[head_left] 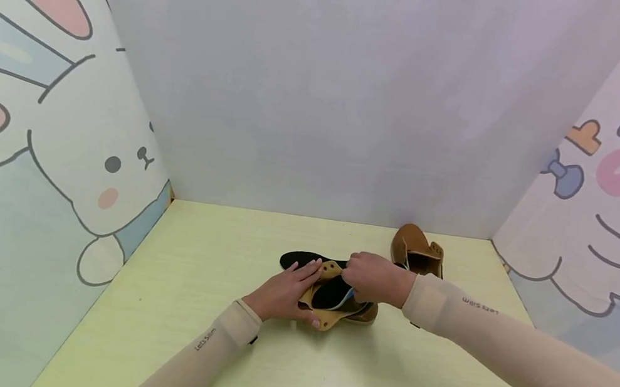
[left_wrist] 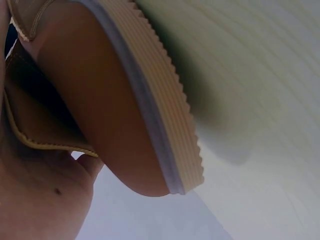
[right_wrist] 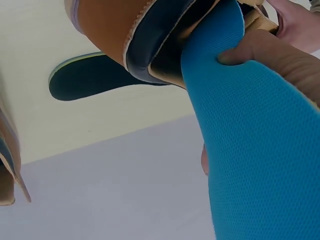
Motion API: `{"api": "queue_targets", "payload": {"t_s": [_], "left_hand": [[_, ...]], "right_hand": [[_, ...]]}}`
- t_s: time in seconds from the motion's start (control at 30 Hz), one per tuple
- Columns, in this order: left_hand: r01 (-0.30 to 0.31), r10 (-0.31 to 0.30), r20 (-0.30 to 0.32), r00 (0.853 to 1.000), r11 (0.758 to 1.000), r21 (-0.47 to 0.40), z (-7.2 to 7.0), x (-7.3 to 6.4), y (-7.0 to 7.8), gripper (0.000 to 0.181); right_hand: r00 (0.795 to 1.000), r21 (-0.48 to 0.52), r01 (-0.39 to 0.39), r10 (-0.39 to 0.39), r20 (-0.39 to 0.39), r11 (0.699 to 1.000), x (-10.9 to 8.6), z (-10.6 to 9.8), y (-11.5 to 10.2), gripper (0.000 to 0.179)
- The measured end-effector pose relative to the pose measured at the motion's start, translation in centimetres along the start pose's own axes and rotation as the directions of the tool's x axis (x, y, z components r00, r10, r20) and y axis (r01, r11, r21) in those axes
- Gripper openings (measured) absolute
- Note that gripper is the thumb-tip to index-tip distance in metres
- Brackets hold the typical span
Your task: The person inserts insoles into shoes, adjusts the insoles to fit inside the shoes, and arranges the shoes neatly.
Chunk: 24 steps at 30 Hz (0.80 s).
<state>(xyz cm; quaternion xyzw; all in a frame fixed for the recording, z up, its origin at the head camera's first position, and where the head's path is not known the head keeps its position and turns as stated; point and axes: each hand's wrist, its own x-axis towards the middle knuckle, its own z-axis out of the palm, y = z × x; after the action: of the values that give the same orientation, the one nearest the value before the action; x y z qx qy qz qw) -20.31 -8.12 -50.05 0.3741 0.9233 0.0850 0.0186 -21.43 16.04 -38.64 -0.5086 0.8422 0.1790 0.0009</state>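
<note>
A brown lace-up shoe [head_left: 366, 316] with tan eyelet flaps is held by my left hand [head_left: 283, 297], whose fingers and thumb spread over the flaps on both sides of the opening. The left wrist view shows the brown side of this shoe [left_wrist: 100, 105] and its ridged sole edge, with the hand [left_wrist: 45, 195] at the opening. My right hand [head_left: 373, 278] grips an insole [head_left: 328, 294], black on one face and blue on the other. Its thumb presses the blue face of the insole [right_wrist: 255, 145], one end of which is inside the shoe opening.
Another black insole [head_left: 298, 259] lies flat on the pale yellow table [head_left: 195, 257], just behind the held shoe. A second brown shoe [head_left: 409, 242] stands at the back right, near the grey-white curtain [head_left: 320, 94]. Cartoon-printed panels [head_left: 109, 210] flank the table.
</note>
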Motion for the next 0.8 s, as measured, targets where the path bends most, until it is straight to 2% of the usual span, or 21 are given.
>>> {"api": "queue_targets", "payload": {"t_s": [0.33, 0.8], "left_hand": [[-0.009, 0.009, -0.005, 1.0, 1.0, -0.01, 0.0, 0.0, -0.1, 0.115], [-0.019, 0.018, -0.012, 1.0, 1.0, -0.019, 0.1, 0.0, -0.1, 0.114]], "right_hand": [[1.0, 0.072, -0.004, 0.006, -0.02, 0.997, 0.8, 1.5, -0.4, 0.022], [1.0, 0.065, -0.023, 0.023, -0.011, 0.998, 2.2, 2.6, -0.9, 0.017]]}}
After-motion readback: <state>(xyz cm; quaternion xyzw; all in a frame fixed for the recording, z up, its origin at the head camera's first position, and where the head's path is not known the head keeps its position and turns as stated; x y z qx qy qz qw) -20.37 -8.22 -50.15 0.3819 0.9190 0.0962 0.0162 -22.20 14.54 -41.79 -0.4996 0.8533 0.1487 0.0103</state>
